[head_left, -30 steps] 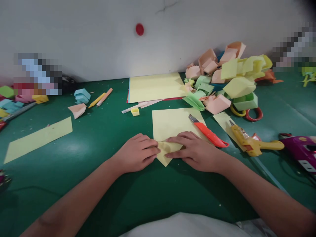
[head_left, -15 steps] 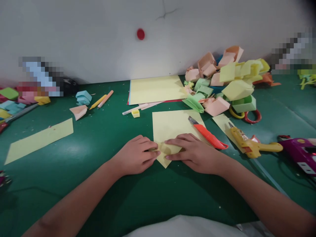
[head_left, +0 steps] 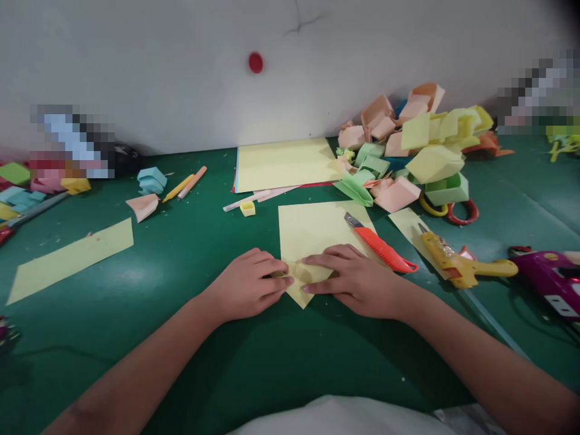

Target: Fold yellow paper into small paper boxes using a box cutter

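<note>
Touching left grip [head_left: 249, 283] and right grip [head_left: 360, 281], yellow paper [head_left: 302, 296] lies between.

So the backdrop was a plain pale grey upright wall or panel [head_left: 181, 78], couldn't tell which, with a round red dot [head_left: 255, 62] stuck up around the middle and a thin dark branching crack-like mark [head_left: 301, 25] above it. Right up against that was a wide dark green smooth-topped desk [head_left: 254, 368], kinda shiny, with a soft whitish glare patch [head_left: 141, 272] on the left and a faint straight line [head_left: 550, 214] on the far right. Lighting was pretty dim, corners darker.
</note>
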A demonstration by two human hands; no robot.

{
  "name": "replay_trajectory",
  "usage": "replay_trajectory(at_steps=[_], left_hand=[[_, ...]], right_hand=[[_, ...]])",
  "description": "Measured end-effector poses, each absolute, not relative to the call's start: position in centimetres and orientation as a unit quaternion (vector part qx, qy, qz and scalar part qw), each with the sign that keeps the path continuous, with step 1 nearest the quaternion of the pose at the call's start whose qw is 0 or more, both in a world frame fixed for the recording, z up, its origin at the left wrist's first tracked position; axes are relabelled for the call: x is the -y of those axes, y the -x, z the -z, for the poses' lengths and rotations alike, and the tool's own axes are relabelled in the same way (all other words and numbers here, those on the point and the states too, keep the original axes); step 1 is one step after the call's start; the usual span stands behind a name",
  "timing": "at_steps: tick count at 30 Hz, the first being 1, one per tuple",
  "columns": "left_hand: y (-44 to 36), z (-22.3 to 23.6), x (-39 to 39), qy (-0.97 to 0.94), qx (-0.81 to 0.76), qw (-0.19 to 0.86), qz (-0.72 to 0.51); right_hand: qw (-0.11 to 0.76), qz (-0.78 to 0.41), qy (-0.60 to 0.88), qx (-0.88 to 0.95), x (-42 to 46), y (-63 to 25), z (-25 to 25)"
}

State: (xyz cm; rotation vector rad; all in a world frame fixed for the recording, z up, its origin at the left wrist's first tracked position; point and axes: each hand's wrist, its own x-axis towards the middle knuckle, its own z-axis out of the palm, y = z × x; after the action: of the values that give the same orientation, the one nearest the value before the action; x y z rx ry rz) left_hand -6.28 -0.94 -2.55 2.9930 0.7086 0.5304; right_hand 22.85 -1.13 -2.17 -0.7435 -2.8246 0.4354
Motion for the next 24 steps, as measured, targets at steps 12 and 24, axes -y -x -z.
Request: replay_trajectory(at_steps=[12,24], left_hand=[[6.23,2.48,1.1,-0.955,-0.242,0.012,-0.173],[5.93,2.2,1.47,-0.963,-0.223,0.035,-0.151]], right_hand=[[0.085,-0.122,0.251,0.957,1.33,-22.78,2.11],[0.061,-0.129,0.268,0.953,1.74,-22.31,1.65]])
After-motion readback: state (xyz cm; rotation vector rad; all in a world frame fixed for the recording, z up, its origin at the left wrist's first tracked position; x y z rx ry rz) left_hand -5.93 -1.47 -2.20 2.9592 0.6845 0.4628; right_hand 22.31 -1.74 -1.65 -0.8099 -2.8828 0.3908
